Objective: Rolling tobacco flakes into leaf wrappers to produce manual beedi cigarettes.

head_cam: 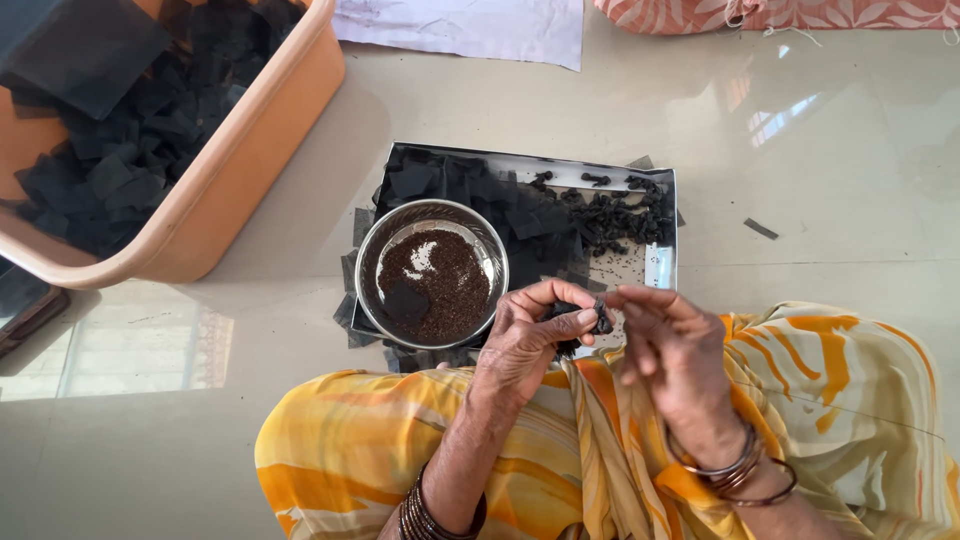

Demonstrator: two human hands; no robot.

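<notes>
My left hand (530,335) and my right hand (672,345) meet over my lap and pinch one small black cloth bundle (601,320) between their fingertips. Just left of them stands a round steel bowl (432,272) of small dark seeds, with a black cloth square lying in it. Behind the hands lies a flat steel tray (660,265) with black cloth squares (500,200) on its left part and several small tied black bundles (620,215) on its right part.
An orange plastic tub (255,150) full of black cloth pieces stands at the far left. A white sheet (470,25) lies at the top, a patterned cloth (800,12) at the top right. A loose black strip (760,229) lies on the shiny floor.
</notes>
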